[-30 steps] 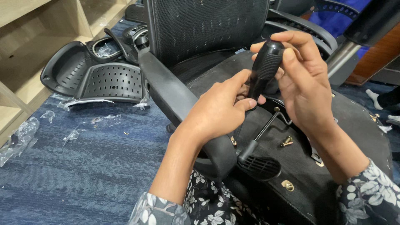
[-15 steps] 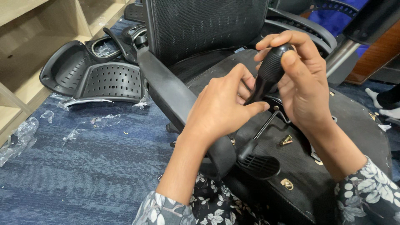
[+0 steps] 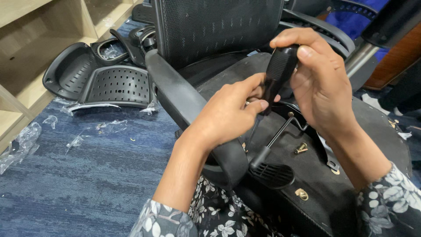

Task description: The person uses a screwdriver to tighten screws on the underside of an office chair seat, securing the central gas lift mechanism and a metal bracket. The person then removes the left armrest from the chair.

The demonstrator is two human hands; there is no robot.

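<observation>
Gripped in both hands, a black-handled screwdriver (image 3: 277, 72) stood nearly upright over the underside of an overturned office chair seat (image 3: 315, 175). The right hand (image 3: 322, 83) wrapped its fingers over the handle's top, while the left hand (image 3: 228, 112) pinched the lower end of the handle between thumb and fingertips. Beneath lay a black paddle lever (image 3: 272, 173) and a brass bolt (image 3: 301, 148). An armrest (image 3: 184, 105) ran alongside. Farther off, perforated plastic chair parts (image 3: 101, 81) rested on blue carpet (image 3: 79, 184) beside wooden shelving (image 3: 26, 52).
</observation>
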